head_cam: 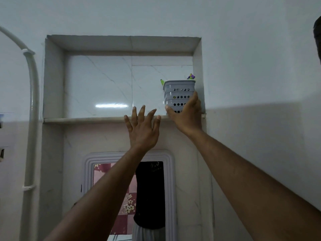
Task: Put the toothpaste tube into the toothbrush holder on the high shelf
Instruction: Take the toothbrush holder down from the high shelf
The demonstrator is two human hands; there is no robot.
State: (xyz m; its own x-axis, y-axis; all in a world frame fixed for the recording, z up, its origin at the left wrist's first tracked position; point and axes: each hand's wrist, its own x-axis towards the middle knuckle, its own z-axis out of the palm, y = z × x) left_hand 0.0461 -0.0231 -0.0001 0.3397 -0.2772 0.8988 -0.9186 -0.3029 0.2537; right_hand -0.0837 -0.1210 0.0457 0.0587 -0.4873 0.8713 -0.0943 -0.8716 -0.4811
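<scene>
A grey perforated toothbrush holder (178, 95) stands at the right end of the high shelf (83, 120) inside a wall niche. Coloured toothbrush tips (191, 76) and a green tip (162, 82) stick out of its top. My right hand (186, 117) wraps the holder's lower part, thumb on the left side and fingers on the right. My left hand (142, 128) is raised just left of it, fingers spread, holding nothing, at the shelf's front edge. No toothpaste tube can be told apart; the holder's inside is hidden.
The niche has marble-look tiles at the back and a side wall (198, 80) close to the holder's right. Below the shelf hangs a framed mirror (130, 197) reflecting a person in a dark top. A white pipe (33, 101) runs down the left wall.
</scene>
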